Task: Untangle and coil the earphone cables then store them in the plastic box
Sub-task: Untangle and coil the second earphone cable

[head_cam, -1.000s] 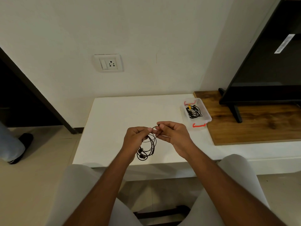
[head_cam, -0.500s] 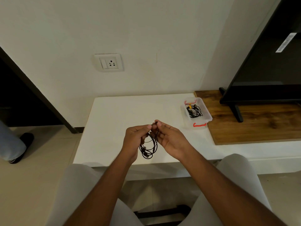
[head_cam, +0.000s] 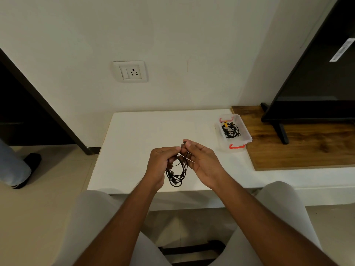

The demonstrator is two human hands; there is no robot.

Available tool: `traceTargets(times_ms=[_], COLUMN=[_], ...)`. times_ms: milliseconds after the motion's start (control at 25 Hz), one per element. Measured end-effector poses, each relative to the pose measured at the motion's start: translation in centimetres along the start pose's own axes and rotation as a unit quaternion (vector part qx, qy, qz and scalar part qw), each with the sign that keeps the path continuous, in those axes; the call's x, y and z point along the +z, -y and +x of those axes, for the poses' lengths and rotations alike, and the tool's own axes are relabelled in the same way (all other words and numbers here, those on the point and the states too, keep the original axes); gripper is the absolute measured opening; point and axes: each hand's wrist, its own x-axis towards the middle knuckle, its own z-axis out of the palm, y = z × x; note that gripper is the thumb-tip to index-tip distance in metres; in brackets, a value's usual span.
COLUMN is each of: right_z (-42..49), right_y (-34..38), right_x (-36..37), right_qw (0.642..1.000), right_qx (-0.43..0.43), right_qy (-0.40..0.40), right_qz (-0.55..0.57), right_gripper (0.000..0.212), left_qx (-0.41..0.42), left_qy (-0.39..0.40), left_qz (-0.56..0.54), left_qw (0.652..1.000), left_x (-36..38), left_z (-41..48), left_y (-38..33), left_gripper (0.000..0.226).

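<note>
Both hands up over the near edge of the white table (head_cam: 144,135), fingertips meeting. Left hand (head_cam: 161,162): fingers curled, pinching the top of the black earphone cable (head_cam: 177,175). Right hand (head_cam: 203,162): thumb and forefinger pinch the same cable at the top, just beside the left fingertips; remaining fingers loosely curled. Cable hangs between my hands in several loose loops, earbuds near the bottom. Can't tell if the lowest loop touches the tabletop. Plastic box (head_cam: 246,131) sits at the far right of the table, against the wooden board (head_cam: 299,148), top open, red clips at both ends. Another black coil (head_cam: 231,130) with a yellow bit lies inside it.
</note>
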Motion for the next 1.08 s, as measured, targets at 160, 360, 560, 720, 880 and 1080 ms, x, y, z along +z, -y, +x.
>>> traceTargets(times_ms=[160, 360, 560, 720, 880, 1080], right_z=[-0.1, -0.2, -0.1, 0.2, 0.3, 0.4], right_y=[0.0, 0.7, 0.8, 0.9, 0.5, 0.0], right_x=[-0.3, -0.7, -1.0, -1.3, -1.6, -1.3], right_qw=[0.982, 0.959, 0.941, 0.948, 0.990, 0.995], right_qx=[-0.086, -0.140, -0.141, -0.122, -0.039, -0.027], right_qy=[-0.019, -0.012, 0.014, 0.011, 0.021, 0.051], right_qz=[-0.170, -0.247, -0.308, -0.294, -0.130, -0.082], right_gripper=[0.014, 0.012, 0.008, 0.008, 0.012, 0.015], left_qx=[-0.012, -0.011, -0.025, -0.013, 0.014, 0.011], left_qy=[-0.025, -0.022, 0.000, -0.017, -0.029, -0.045], left_qz=[0.030, 0.044, 0.070, 0.071, 0.068, 0.042], left_qw=[0.999, 0.999, 0.997, 0.997, 0.997, 0.998], left_x=[0.1, 0.0, 0.2, 0.3, 0.7, 0.8], left_z=[-0.1, -0.2, -0.5, -0.4, -0.6, -0.8], left_y=[0.0, -0.3, -0.5, -0.5, -0.8, -0.9], left_gripper=[0.021, 0.022, 0.027, 0.014, 0.014, 0.014])
